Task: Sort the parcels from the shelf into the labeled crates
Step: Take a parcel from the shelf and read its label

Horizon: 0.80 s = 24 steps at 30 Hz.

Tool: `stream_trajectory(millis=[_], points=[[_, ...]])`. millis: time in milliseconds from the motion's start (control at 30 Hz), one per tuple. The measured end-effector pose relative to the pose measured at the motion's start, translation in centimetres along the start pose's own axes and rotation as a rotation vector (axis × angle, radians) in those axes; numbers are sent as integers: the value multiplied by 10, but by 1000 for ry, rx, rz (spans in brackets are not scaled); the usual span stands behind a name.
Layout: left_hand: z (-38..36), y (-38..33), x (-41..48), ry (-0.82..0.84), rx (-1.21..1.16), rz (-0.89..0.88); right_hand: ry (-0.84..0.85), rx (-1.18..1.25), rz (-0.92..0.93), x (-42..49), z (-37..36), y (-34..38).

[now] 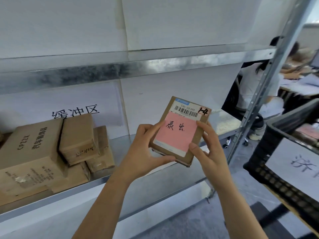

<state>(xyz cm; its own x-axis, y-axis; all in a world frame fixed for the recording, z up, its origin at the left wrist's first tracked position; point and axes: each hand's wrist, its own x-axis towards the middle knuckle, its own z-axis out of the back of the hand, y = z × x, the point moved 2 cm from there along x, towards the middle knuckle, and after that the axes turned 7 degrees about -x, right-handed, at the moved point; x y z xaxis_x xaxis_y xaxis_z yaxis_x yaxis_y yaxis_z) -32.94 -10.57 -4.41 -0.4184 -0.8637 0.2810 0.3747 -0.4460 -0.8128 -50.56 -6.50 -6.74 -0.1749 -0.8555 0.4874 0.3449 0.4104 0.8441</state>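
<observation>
Left grip (146, 149): closed round the left side of the parcel (180, 130), thumb lying on the upper left of its face, fingers curled under the near edge.
Right grip (208, 149): closed round the right side, thumb tip on the lower right of the face, fingers along the right edge.

We note the parcel is a flat brown cardboard box held between both grips, off the shelf (120, 149) and above its right part, tilted with its face toward the camera. A pink label (172, 140) with black handwriting covers most of the face. Above it sits a white barcode label (187, 111), with a handwritten mark in its right corner.

On the left of the shelf we see a stack of brown boxes (51, 152), apart from the parcel. A white paper sign (76, 112) with large characters hangs on the far wall behind them.

At the right stands a black crate (276, 169) carrying a white paper label (300, 163), partly cut off. Beyond the metal shelf post (264, 94) a seated person (255, 87) is visible, far off.
</observation>
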Motion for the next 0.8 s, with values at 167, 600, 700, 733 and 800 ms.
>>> stream_trajectory(millis=[167,600,700,733,800], points=[[-54,-14,35,98,-89,-63,-91,-40,-59,-1,65,-18],[-223,-101,115,234,-332,-199,-203,-178,-125,-7,256,-47],[-261,-116,126,296,-394,-229,-216,-229,-160,-15,295,-51],[-275,-121,129,325,-415,-241,-240,-232,-173,-19,308,-53],[-301,-131,134,384,-430,-254,-304,-226,-193,-29,330,-55]])
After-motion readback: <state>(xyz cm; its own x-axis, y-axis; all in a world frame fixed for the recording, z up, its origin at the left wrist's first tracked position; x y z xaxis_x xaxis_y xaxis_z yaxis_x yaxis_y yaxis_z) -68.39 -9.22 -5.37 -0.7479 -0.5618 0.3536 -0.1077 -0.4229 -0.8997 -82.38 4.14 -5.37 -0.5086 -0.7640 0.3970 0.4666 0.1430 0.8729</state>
